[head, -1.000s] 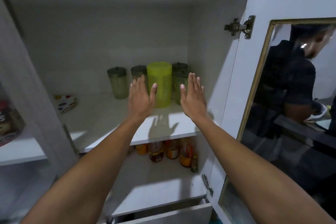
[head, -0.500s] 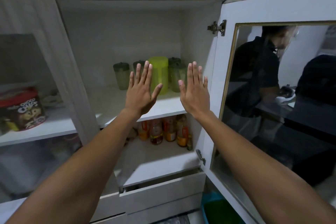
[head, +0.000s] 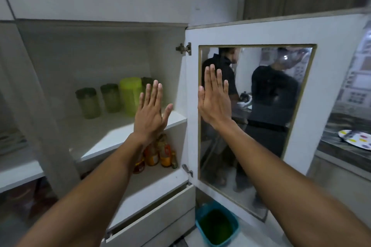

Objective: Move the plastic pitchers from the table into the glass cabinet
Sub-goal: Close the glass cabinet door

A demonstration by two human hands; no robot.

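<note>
The plastic pitchers stand upright on the upper shelf point(head: 112, 134) of the open glass cabinet point(head: 166, 62): 1 bright lime pitcher point(head: 130, 95) and 2 dull green pitchers point(head: 88, 103) left of it, with dark lids.

The left hand point(head: 149, 114) covers most of the dark-lidded pitcher point(head: 146, 82) at the shelf's 3 o'clock end, and its wrist hides part of the bottles point(head: 160, 152) below. Both forearms run off the frame at 6 o'clock. The spotted plate point(head: 356, 139) is clipped at 3 o'clock. Items behind the glass point(head: 12, 140) at 9 o'clock are too blurred to identify
</note>
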